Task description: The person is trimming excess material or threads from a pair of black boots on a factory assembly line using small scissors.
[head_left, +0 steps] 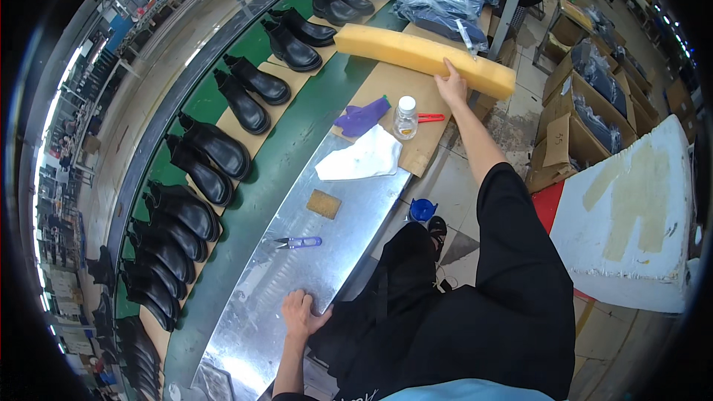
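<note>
A long yellow foam block (423,59) lies across the far end of the bench. My right hand (451,86) grips its near side, with the index finger reaching over the top. My left hand (300,315) rests on the near edge of the metal bench top (256,304), its fingers curled and nothing visible in them. Farther along the metal are purple-handled thread snips (299,242), a small brown abrasive block (324,204) and a white cloth (364,156). Beyond the cloth are a purple glove (362,116), a clear white-capped bottle (405,119) and a red-handled tool (431,117).
Pairs of black ankle boots (212,148) stand on cardboard along the green conveyor (267,156) to the left. Plastic-wrapped dark items (438,0) sit beyond the foam. Open cartons (572,141) and a large white foam slab (631,208) stand on the right. A blue container (422,210) is by my foot.
</note>
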`<state>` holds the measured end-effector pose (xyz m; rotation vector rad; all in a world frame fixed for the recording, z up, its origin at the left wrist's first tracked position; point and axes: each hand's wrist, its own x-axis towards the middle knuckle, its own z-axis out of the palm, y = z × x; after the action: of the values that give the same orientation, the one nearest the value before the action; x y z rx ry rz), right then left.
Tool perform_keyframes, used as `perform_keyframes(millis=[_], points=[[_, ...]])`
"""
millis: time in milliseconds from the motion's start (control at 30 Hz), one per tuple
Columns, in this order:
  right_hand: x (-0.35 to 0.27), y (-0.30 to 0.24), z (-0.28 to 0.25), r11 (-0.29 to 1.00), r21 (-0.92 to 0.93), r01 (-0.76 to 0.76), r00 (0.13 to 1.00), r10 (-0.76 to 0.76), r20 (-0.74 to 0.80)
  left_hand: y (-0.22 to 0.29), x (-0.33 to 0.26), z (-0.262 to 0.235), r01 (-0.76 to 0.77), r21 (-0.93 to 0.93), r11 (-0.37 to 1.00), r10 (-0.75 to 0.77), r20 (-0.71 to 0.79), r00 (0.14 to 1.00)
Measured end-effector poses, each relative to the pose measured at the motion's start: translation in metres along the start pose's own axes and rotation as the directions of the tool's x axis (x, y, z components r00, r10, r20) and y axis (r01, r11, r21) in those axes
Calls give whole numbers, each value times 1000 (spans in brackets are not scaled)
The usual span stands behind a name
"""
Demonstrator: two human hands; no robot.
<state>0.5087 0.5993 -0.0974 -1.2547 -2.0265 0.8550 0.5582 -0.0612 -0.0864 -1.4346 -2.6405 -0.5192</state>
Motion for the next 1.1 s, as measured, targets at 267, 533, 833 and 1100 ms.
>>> perform_keyframes(millis=[267,533,833,1100], points=[[35,13,-26,1000,-15,18,979,-15,204,-4,-6,8,-9,2,1000,9,20,1000],[-89,-156,-48,756,116,644,762,-623,-176,6,-32,-1,179,-34,983,-182,-126,975],[-412,-160,47,230,356,906,114,-941,318,-9,-116,-20,262,4,965,-245,-340,908],[-427,-138,101,354,330,875,271,-923,272,-4,-116,-27,425,59,903,-396,-264,880]])
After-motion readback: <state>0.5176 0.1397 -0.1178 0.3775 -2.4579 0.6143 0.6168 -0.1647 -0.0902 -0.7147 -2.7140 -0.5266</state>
